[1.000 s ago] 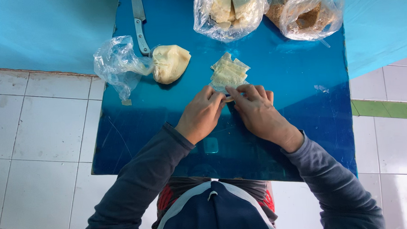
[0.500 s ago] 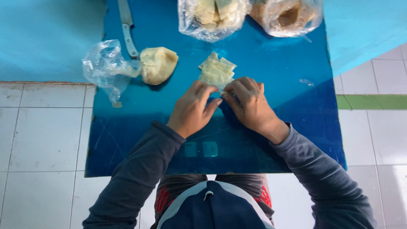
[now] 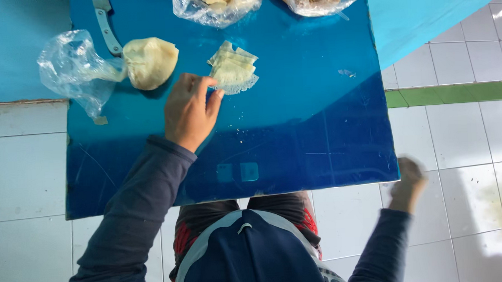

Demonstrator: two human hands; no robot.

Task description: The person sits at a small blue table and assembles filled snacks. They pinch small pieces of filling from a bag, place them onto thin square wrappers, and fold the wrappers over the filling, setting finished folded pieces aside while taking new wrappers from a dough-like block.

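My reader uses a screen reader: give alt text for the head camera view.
Seen from above, a person's left hand touches a stack of thin pale dough sheets on a blue table, while the blurred right hand hangs off the table's edge. A dough lump and plastic bags lie nearby.

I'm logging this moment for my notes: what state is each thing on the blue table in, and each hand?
Left hand: open, fingertips touching the wrapper stack.
Right hand: off the table, blurred, grip unclear.
Wrapper stack: fanned, flat.
Dough lump: bare, beside its bag.
Empty plastic bag: crumpled.
Two filled bags: at the far edge.
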